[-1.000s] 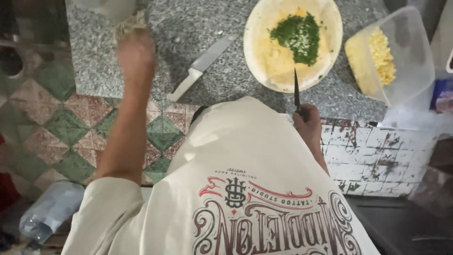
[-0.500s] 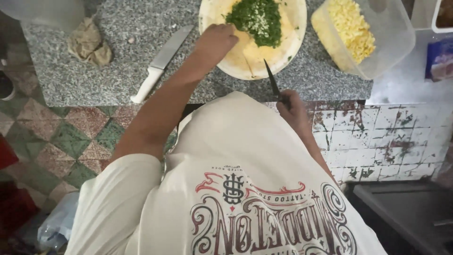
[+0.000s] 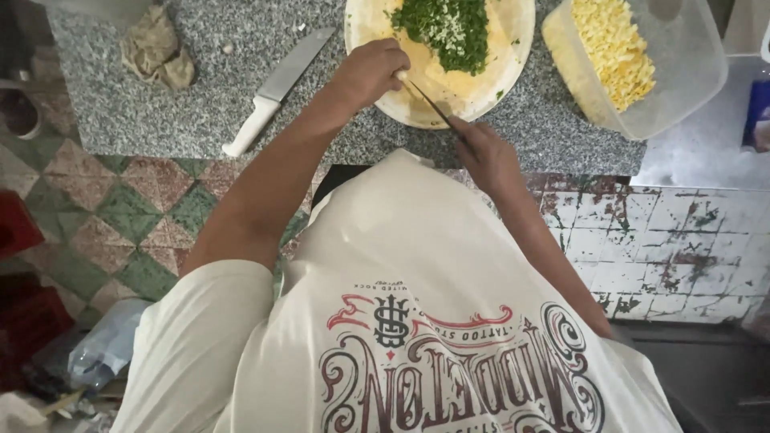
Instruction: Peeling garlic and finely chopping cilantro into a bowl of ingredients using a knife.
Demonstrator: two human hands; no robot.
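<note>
As the view looked down over a pale printed shirt, the following items stood on a grey speckled counter point(image 3: 160, 112):

Board: round pale cutting board point(image 3: 513, 48), far edge of counter.
Greens: heap of chopped herbs point(image 3: 449, 28) on the board's middle.
Right hand point(image 3: 485, 156): closed around the handle of a dark-bladed knife point(image 3: 429, 103), blade angled onto the board's near part.
Left hand point(image 3: 370, 70): fingers curled shut, resting on the board just beside the blade tip; whether it pinched anything could not be told.
Spare knife: white-handled knife point(image 3: 277, 88), lying left of the board, untouched.
Tub: clear plastic container point(image 3: 682, 72) of yellow shreds, right of the board.
Cloth: crumpled rag point(image 3: 156, 52), far left.
Handling note: cutting would go best with the left fingertips tucked back from the edge.
</note>
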